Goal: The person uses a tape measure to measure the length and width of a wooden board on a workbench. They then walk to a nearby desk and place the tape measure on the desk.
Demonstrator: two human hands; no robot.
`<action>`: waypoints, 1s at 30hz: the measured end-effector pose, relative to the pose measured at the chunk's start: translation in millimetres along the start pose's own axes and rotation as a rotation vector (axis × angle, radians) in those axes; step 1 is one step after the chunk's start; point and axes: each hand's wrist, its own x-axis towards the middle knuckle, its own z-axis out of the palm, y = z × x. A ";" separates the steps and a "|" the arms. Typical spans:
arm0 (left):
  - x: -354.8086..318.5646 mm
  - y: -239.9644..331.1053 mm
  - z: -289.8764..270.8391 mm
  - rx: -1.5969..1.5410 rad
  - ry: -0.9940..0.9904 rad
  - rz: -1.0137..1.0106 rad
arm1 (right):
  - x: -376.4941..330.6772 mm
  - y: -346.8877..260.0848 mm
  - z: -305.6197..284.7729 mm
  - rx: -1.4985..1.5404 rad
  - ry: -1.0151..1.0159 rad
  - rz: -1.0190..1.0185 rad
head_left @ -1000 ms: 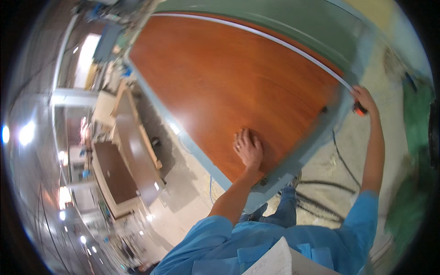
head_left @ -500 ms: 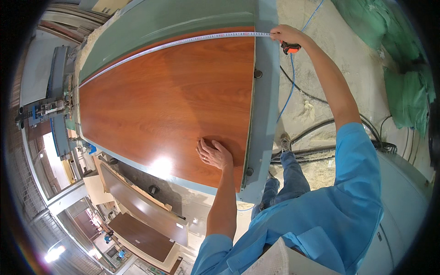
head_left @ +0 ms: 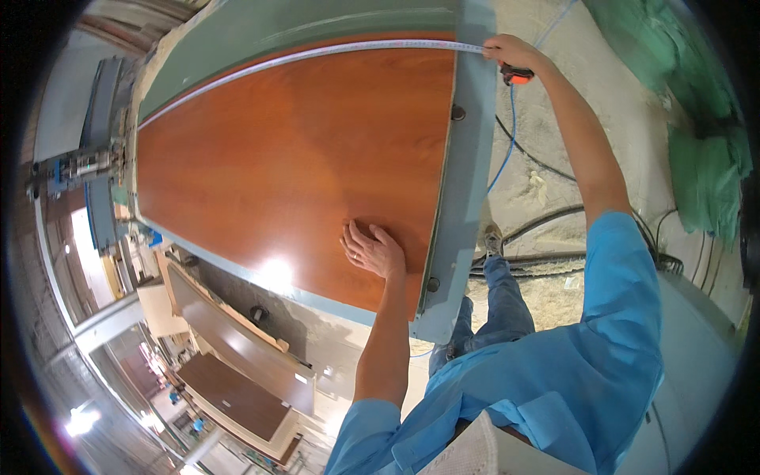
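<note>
A large reddish-brown wood-grain panel [head_left: 293, 158] lies flat on a green-topped machine bed [head_left: 309, 24] with a grey-blue edge. Along the panel's far side runs the pale blade of a tape measure [head_left: 348, 49], drawn out from the panel's left end past its right edge. My right hand [head_left: 511, 52] is closed on the tape measure just beyond the bed's right edge, its black and orange case [head_left: 518, 75] hanging below the fingers. Flat on the panel near its right front rests my left hand [head_left: 374, 250], fingers spread, holding nothing.
At the left end of the bed stands machinery [head_left: 87, 165]. Black cables [head_left: 546, 223] and a blue hose [head_left: 503, 158] cross the dusty floor on the right, near green sacks [head_left: 704, 170]. Dark brown boards [head_left: 233, 396] are stacked at lower left.
The view has shifted slightly, so the panel and the right hand appear a little higher and further right. My right hand still grips the tape measure; my left stays flat on the panel.
</note>
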 end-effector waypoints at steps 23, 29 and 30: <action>53.4 -179.3 -49.8 -1.701 -0.327 -0.561 | -397.8 -259.9 293.4 0.725 -0.531 0.128; 44.6 -237.1 -72.8 -1.668 -0.313 -0.677 | -445.5 -280.3 323.2 0.757 -0.576 0.173; 40.2 -245.5 -75.9 -1.685 -0.324 -0.679 | -449.3 -283.3 326.4 0.750 -0.575 0.175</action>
